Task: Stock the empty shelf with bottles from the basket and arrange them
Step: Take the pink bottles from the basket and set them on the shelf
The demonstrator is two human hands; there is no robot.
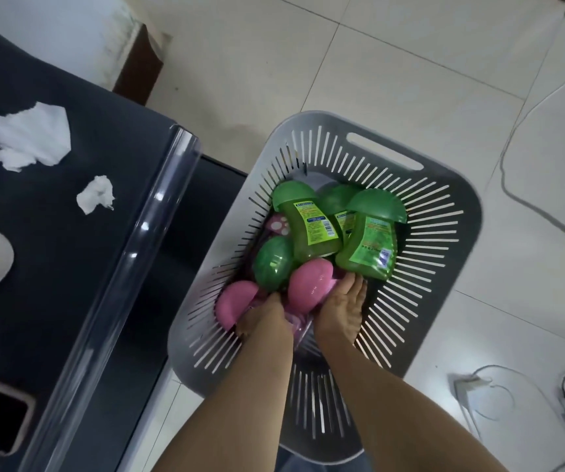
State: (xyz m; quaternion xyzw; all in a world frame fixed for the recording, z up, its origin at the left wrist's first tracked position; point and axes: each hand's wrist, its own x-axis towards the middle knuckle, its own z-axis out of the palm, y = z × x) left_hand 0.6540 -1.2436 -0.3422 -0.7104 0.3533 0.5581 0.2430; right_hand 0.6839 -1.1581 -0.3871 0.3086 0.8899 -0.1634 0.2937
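A pale tiled floor (393,63) fills the frame, with what appears to be the dark shelf (69,267) to be stocked running along the 9 o'clock side behind a clear rail (131,253); no bottle stands on it. The grey basket (444,233) sits on the floor at the shelf's 3 o'clock side, all the visible stock lying jumbled inside. Green bottles (311,229) are heaped toward the basket's 12 o'clock end, pink bottles (310,281) toward 7 o'clock. Both arms come in from 6 o'clock. The left hand (264,318) is sunk between two pink caps, its fingers hidden, so its hold cannot be told. The right hand (340,308) lies against the nearer pink cap, fingers (354,284) reaching toward a green bottle's base; whether they clasp anything cannot be told either. Crumpled tissue (29,137) lies on the shelf at 10 o'clock. The step in hand looks like the pick-up, with stocking barely begun. The next move likely calls for a firm hold on a pink bottle, a lift clear of the basket wall, then a swing toward 9 o'clock over the rail.
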